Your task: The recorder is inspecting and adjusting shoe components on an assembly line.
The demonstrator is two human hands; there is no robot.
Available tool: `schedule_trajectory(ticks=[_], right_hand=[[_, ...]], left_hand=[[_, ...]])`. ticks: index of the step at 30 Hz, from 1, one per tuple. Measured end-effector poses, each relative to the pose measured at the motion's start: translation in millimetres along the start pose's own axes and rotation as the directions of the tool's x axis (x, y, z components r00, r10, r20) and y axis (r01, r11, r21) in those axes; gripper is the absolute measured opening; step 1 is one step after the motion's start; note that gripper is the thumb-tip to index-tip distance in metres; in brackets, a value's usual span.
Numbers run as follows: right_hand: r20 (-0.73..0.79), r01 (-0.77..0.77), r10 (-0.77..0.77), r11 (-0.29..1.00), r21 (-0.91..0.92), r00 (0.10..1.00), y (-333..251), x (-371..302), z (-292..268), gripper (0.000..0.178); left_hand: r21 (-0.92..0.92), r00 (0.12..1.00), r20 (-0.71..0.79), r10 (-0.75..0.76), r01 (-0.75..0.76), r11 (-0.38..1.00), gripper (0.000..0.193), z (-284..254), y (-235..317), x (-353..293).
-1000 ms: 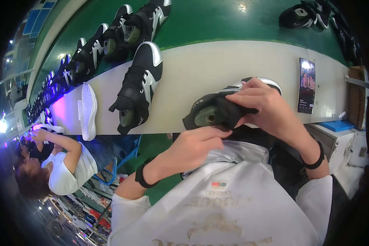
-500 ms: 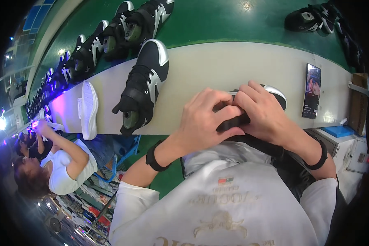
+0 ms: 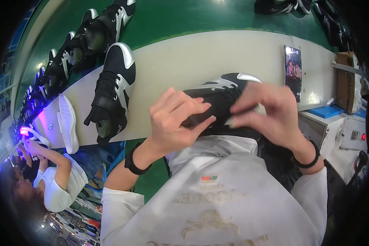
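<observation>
A black shoe (image 3: 219, 96) with silver trim and a silver toe lies at the table's front edge, its toe pointing away to the right. My left hand (image 3: 174, 119) is at the shoe's heel end, fingers curled and thumb apart around the black collar. The collar is partly hidden by that hand. Over the middle of the shoe my right hand (image 3: 270, 112) is blurred by motion, its thumb and fingers apart with nothing visible between them. A matching black shoe (image 3: 112, 88) stands to the left on the pale table.
A white sole (image 3: 67, 123) lies at the table's left, with a row of black shoes (image 3: 98, 35) on the green surface beyond. A phone (image 3: 292, 74) lies at the right, near a cardboard box (image 3: 345, 84) and a blue item (image 3: 326, 111). Another person (image 3: 63, 180) works at left.
My hands, pressed together over the shoe before, have come apart, baring more of its upper. The right hand has released its hold. The whole view has shifted, so the table things sit further left.
</observation>
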State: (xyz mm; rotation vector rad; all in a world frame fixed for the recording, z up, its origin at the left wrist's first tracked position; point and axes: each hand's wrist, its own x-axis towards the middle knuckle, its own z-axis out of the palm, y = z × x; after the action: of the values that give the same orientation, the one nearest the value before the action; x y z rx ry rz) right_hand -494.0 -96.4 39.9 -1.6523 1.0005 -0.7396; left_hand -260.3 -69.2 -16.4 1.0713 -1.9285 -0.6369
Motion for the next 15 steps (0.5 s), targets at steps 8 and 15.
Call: schedule_trajectory(ticks=[8,15], right_hand=[[0.211,-0.491,0.468,0.868,0.071,0.858,33,78,35,0.019],[0.342,-0.512,0.466,0.857,0.053,0.816,48,84,40,0.025]], left_hand=[[-0.039,0.999,0.04,0.032,-0.03,0.999,0.027,0,-4,1],[-0.073,0.998,-0.001,0.058,-0.058,0.996,0.025,2,-9,2]])
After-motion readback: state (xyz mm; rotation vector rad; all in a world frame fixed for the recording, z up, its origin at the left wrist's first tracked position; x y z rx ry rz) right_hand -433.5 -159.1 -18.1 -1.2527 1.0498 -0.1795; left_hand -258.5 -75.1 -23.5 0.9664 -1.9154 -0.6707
